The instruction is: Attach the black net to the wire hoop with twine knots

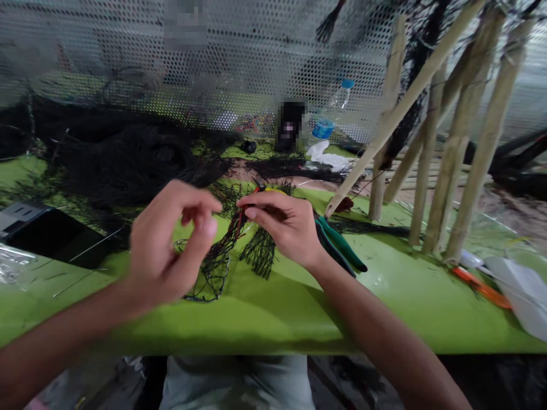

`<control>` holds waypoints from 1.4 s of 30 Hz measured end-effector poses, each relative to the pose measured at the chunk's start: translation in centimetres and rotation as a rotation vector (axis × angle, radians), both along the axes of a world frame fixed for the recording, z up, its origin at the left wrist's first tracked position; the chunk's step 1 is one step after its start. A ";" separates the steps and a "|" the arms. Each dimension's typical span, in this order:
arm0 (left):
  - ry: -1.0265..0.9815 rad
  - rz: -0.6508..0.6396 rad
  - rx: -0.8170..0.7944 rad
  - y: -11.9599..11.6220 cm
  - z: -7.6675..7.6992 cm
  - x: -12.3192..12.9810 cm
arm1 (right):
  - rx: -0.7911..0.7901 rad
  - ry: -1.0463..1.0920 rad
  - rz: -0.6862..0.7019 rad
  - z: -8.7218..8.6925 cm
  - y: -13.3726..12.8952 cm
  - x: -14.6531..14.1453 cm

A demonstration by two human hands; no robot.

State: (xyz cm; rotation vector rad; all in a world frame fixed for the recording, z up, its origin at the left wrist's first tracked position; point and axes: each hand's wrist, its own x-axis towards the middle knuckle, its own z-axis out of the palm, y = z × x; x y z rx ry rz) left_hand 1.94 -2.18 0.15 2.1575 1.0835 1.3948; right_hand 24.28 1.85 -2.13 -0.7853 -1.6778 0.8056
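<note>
My right hand (284,225) pinches a thin reddish-brown strand (240,219) between thumb and forefinger. The strand runs against a twisted bundle of dark cord (226,236), which ends in a wire-like loop (207,287) on the green tabletop. To the left, my left hand (171,245) is raised and slightly blurred. Its fingers are curled, with a small gap between forefinger and thumb and nothing visible in it. Beneath my right hand lies a pair of pliers with green handles (342,247). A fringed black tuft (260,253) rests just below the right hand's fingers.
A heap of black fibre (141,156) covers the back left. A dark phone-like slab (55,233) lies at left. Wooden sticks (461,136) stand at right, near an orange-handled cutter (482,287). A water bottle (331,114) stands behind, before a perforated metal panel (239,57).
</note>
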 end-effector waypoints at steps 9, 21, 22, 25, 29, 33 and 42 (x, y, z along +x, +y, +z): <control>-0.154 -0.422 -0.484 3.6 -2.0 1.0 | 0.036 0.068 0.041 -0.3 0.3 0.0; 0.262 0.181 0.291 2.6 -1.7 0.1 | -0.250 0.102 0.221 -0.9 -2.5 -2.5; 0.292 0.181 0.328 2.5 -1.7 0.1 | -0.282 0.100 0.211 -0.8 -2.7 -2.7; 0.341 0.173 0.439 2.3 -1.6 -0.1 | -0.367 0.087 0.188 -0.3 -3.1 -3.0; 0.361 0.175 0.473 2.1 -1.9 -0.3 | -0.287 0.024 0.174 0.2 -3.2 -2.6; 0.226 0.116 0.215 2.0 -2.4 0.0 | -0.137 -0.027 0.132 0.5 -3.0 -2.2; 0.192 -0.136 0.095 2.1 -1.5 0.4 | -0.068 -0.054 0.139 1.0 -3.7 -2.0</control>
